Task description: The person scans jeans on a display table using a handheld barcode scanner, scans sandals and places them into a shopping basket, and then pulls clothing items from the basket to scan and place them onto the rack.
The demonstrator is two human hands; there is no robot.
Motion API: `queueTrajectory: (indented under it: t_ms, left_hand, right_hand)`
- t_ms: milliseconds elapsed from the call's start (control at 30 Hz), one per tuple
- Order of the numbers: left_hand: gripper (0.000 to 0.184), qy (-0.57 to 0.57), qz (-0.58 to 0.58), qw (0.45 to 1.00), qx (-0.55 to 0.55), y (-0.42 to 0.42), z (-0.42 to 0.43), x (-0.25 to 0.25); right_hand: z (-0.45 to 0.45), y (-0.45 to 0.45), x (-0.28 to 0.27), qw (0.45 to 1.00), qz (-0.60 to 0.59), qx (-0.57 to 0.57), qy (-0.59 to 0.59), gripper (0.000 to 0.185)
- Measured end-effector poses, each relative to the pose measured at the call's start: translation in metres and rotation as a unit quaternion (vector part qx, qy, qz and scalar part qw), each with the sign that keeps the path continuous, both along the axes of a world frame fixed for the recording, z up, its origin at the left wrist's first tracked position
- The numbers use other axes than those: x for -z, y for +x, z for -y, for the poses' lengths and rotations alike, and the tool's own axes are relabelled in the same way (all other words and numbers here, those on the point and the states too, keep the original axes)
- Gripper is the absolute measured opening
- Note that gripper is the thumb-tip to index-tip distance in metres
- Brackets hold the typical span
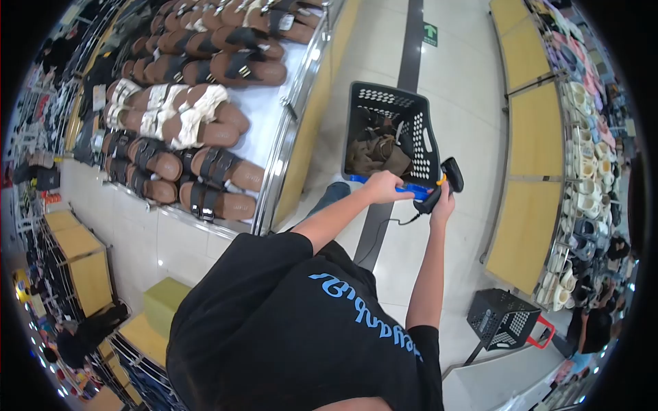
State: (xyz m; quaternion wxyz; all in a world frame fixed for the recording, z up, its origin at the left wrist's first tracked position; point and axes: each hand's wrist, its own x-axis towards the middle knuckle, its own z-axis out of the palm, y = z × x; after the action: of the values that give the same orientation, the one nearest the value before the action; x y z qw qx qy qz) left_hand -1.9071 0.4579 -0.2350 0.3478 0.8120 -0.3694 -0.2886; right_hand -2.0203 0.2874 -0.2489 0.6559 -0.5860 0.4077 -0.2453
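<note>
My left hand (384, 188) is closed around the blue handle (415, 192) of a black perforated shopping basket (428, 137). Crumpled brown and dark items (377, 152) lie inside it; their exact kind is hard to make out. In my right hand (443, 204), close beside the basket's near right corner, is a black handheld barcode scanner (452, 175) with a yellow-orange part. Its thin black cable (392, 220) hangs down toward my body.
On the left, a display table (264, 130) carries rows of brown, black and white sandals (226, 75). Shelves of pale shoes (579, 171) line the right side. Another black basket (504, 318) with a red handle stands at lower right. A green arrow sign (430, 34) marks the tiled aisle.
</note>
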Motion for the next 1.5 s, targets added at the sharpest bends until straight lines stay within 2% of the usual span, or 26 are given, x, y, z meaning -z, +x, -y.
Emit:
queueTrajectory:
  t_ms: [267, 367, 433, 500, 567, 633, 667, 800, 933, 1033, 1233, 1367, 1500]
  left_hand:
    - [0.058, 0.025, 0.005, 1.000, -0.016, 0.142, 0.056, 0.005]
    - [0.058, 0.002, 0.000, 0.998, -0.066, 0.189, 0.074, 0.007]
    - [0.051, -0.018, 0.030, 0.997, -0.070, 0.223, 0.090, 0.009]
    - [0.051, -0.009, 0.000, 0.998, -0.057, 0.261, 0.109, 0.008]
    - [0.053, -0.013, -0.035, 0.997, -0.063, 0.296, 0.127, 0.013]
    - [0.060, 0.014, -0.064, 0.995, -0.069, 0.330, 0.142, 0.005]
    - [0.061, 0.001, -0.079, 0.994, -0.080, 0.345, 0.150, 0.007]
    - [0.058, 0.010, -0.080, 0.992, -0.097, 0.415, 0.180, 0.007]
    - [0.055, 0.010, -0.083, 0.989, -0.118, 0.478, 0.203, 0.013]
    - [0.054, 0.028, -0.073, 0.989, -0.126, 0.523, 0.217, 0.005]
    - [0.055, 0.068, -0.031, 0.982, -0.172, 0.603, 0.242, 0.001]
    - [0.051, 0.046, -0.008, 0.977, -0.206, 0.654, 0.256, 0.001]
    - [0.051, 0.032, -0.001, 0.976, -0.216, 0.718, 0.275, -0.002]
  right_hand:
    - [0.057, 0.140, 0.000, 0.999, -0.031, -0.032, -0.004, 0.038]
    - [0.083, 0.190, 0.011, 0.997, -0.040, -0.063, -0.018, 0.042]
    - [0.099, 0.226, 0.008, 0.997, -0.045, -0.066, -0.013, 0.043]
    - [0.117, 0.264, 0.004, 0.997, -0.043, -0.059, 0.008, 0.047]
    - [0.149, 0.301, 0.029, 0.989, -0.106, -0.078, -0.075, 0.053]
    - [0.164, 0.337, 0.022, 0.987, -0.114, -0.094, -0.057, 0.056]
    - [0.165, 0.354, -0.001, 0.988, -0.109, -0.107, -0.017, 0.055]
    - [0.204, 0.428, 0.003, 0.977, -0.125, -0.172, -0.011, 0.058]
    - [0.232, 0.491, 0.006, 0.957, -0.141, -0.238, -0.084, 0.061]
    - [0.250, 0.538, 0.015, 0.954, -0.106, -0.255, -0.112, 0.056]
    - [0.275, 0.619, -0.009, 0.951, -0.107, -0.278, -0.087, 0.051]
    - [0.293, 0.675, 0.005, 0.951, -0.100, -0.283, -0.071, 0.055]
    - [0.312, 0.735, 0.002, 0.950, -0.081, -0.300, 0.014, 0.055]
